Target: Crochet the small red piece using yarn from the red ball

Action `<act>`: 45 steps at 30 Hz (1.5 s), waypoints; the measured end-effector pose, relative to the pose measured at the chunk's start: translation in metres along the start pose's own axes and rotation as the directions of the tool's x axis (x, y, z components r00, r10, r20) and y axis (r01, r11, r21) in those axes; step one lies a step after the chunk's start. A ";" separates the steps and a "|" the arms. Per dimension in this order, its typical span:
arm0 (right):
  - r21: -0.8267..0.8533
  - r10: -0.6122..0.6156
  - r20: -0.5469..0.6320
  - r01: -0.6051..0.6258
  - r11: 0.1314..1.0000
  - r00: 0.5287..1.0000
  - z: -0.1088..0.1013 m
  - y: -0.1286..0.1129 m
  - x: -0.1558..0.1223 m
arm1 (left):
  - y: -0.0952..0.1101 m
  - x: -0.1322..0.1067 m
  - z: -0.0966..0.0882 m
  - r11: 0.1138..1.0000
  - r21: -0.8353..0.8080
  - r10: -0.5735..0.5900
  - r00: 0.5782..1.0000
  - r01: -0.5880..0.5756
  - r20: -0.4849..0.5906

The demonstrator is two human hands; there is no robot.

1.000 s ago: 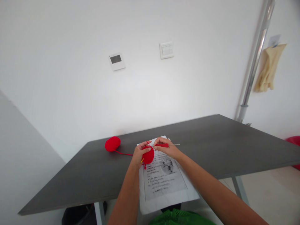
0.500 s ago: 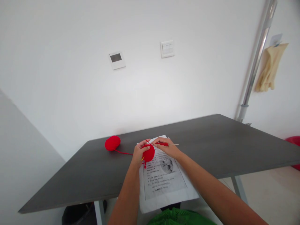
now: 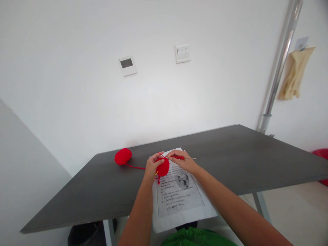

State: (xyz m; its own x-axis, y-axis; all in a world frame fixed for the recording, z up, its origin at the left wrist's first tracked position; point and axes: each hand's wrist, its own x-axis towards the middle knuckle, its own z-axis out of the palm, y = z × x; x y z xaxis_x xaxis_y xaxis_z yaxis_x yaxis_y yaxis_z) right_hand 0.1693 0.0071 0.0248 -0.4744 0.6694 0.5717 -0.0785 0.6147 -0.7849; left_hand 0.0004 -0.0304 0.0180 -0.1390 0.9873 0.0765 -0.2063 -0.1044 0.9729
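Observation:
My left hand (image 3: 153, 164) is closed on a round piece of red crochet work (image 3: 163, 167), with the yarn running up over its fingers. A small yellow clip (image 3: 156, 173) and a short red tail hang at the lower edge of the piece. In my right hand (image 3: 185, 162) is a crochet hook (image 3: 180, 158) with a red grip, its thin metal end sticking out to the right. The hook's working tip is at the top edge of the piece, too small to make out. A strand leads left to a red ball of yarn (image 3: 123, 156) on the table.
Printed sheets of paper (image 3: 179, 201) lie under my hands and overhang the front edge of the dark table (image 3: 230, 150). Behind it rises a white wall with a switch (image 3: 182, 53) and a small panel (image 3: 128, 66). Pale gloves (image 3: 296, 75) hang at the right beside a metal pole (image 3: 279, 68).
Hardly anything differs. The hook and the strand at my left fingers have shifted very slightly; both hands keep their hold.

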 end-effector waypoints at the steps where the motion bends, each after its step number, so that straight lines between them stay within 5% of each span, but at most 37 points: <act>1: 0.005 0.002 0.003 -0.002 1.000 1.000 0.000 0.000 0.000 | 0.000 0.000 0.000 1.000 0.001 0.008 1.000 -0.008 -0.005; 15: 0.192 0.096 0.047 -0.103 0.976 0.994 -0.003 0.000 0.001 | -0.006 0.004 -0.004 0.999 0.039 0.015 1.000 -0.014 -0.015; 25: 0.180 0.072 0.088 -0.087 0.980 0.994 -0.005 0.000 0.000 | -0.003 0.004 -0.003 0.994 0.105 0.023 1.000 -0.022 -0.014; 45: -0.167 0.017 0.113 0.002 0.986 0.993 0.001 0.004 -0.002 | 0.001 0.000 0.004 0.947 0.298 0.148 0.986 -0.118 -0.080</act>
State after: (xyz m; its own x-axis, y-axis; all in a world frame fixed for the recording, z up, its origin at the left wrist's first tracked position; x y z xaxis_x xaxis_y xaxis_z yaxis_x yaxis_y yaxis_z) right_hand 0.1688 0.0074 0.0206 -0.5716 0.6286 0.5273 0.0680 0.6768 -0.7330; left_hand 0.0039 -0.0302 0.0199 -0.2455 0.9481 0.2021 0.1094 -0.1801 0.9775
